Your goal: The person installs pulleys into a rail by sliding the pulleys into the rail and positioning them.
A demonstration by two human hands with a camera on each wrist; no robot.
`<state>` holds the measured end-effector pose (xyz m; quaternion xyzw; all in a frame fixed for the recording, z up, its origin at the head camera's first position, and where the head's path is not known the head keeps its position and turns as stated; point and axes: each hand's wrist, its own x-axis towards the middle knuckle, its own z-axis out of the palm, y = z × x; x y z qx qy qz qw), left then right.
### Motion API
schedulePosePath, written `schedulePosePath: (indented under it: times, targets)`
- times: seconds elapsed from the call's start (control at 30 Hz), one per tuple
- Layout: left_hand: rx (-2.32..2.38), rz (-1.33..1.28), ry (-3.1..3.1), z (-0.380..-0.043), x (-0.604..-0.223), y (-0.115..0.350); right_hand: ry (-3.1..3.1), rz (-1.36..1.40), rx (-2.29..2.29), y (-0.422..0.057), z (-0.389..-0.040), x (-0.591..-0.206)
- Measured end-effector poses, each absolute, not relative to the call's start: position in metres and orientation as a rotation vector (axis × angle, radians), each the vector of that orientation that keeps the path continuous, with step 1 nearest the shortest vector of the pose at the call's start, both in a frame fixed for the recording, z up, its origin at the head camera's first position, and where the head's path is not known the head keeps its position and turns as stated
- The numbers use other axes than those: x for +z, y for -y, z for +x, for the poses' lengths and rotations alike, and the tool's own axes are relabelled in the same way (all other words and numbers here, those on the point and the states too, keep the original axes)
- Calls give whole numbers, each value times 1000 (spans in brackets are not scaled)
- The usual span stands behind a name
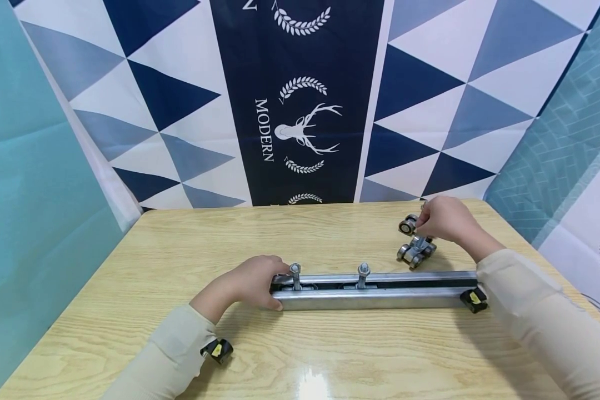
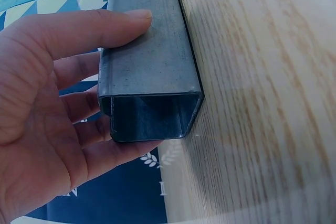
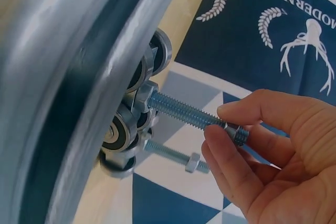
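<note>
A metal channel rail [image 1: 380, 300] lies on the table with its slot facing up. My left hand [image 1: 252, 282] grips its left end, thumb [image 2: 131, 27] on one side and fingers round the other; the hollow end [image 2: 152, 119] shows in the left wrist view. Two upright bolts, the left one [image 1: 295, 275] close to that hand and the other bolt [image 1: 363, 274] further right, stick out of the slot. Behind the rail, my right hand [image 1: 447, 219] pinches the nut end of a threaded bolt [image 3: 181, 109] on a roller trolley [image 1: 416, 253]. A second trolley [image 1: 408, 224] sits beside it.
The wooden table [image 1: 305, 350] ends at a patterned cloth backdrop [image 1: 300, 133]. A teal sheet [image 1: 45, 194] hangs along the left side, and another patterned sheet [image 1: 570, 166] covers the right. Black wrist devices, such as the left device [image 1: 218, 351], are strapped to both sleeves.
</note>
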<state>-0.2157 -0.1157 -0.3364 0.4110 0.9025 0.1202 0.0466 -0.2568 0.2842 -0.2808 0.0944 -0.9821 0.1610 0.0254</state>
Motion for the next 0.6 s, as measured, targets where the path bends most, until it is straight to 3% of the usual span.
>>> schedulePosePath:
  times: [0.6]
  targets:
    - [373, 1234, -2754, -214, -336, 116, 3053, 124, 545, -335, -241, -268]
